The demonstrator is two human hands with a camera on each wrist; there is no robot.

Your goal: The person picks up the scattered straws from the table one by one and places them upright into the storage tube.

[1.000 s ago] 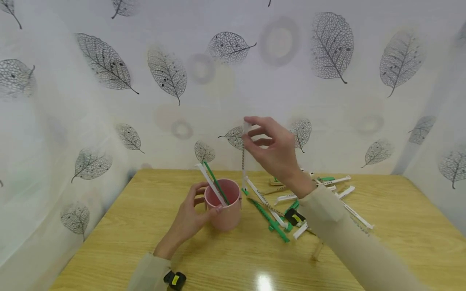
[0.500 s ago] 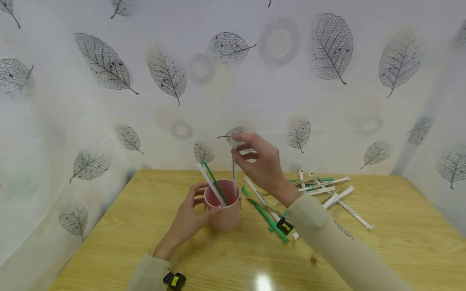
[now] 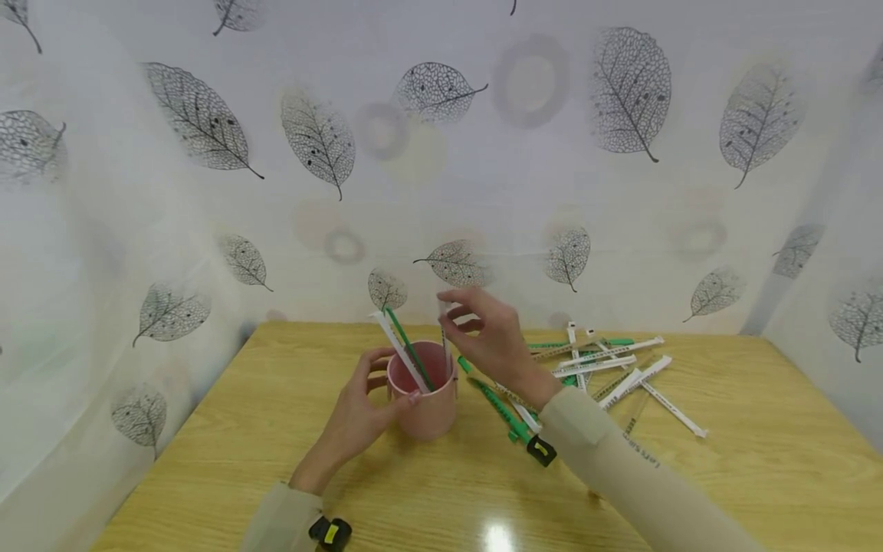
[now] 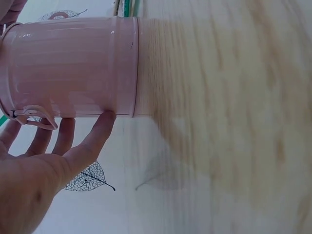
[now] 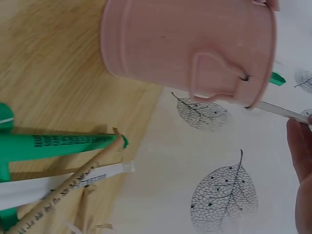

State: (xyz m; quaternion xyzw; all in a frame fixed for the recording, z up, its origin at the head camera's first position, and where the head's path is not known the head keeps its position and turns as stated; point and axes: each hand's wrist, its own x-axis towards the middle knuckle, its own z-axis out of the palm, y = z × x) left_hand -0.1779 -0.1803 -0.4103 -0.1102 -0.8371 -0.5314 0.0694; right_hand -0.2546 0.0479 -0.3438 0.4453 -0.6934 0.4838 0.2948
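A small pink bucket [image 3: 428, 418] stands upright on the table. My left hand [image 3: 362, 414] grips it from the left, the thumb at the near rim and the other fingers around the far side. Leaning left inside are a white wrapped straw [image 3: 400, 351] and a green one. My right hand [image 3: 491, 337] is above the bucket's right rim, pinching the top of a thin, pale wrapped straw [image 5: 280, 109] with print on it. That straw is nearly upright, its lower part inside the bucket. In the left wrist view, the left fingers [image 4: 92, 139] press along the bucket's side.
Several wrapped straws, white, green and brown, lie in a loose pile on the table [image 3: 228, 452] to the right of the bucket; a green straw [image 3: 502, 410] is closest. My right forearm covers part of the pile. A leaf-patterned cloth [image 3: 428, 192] hangs behind the table.
My right hand has moved left and down, bringing the pale straw from beside the bucket to over it, then lowering its end inside. The left hand and bucket have stayed put.
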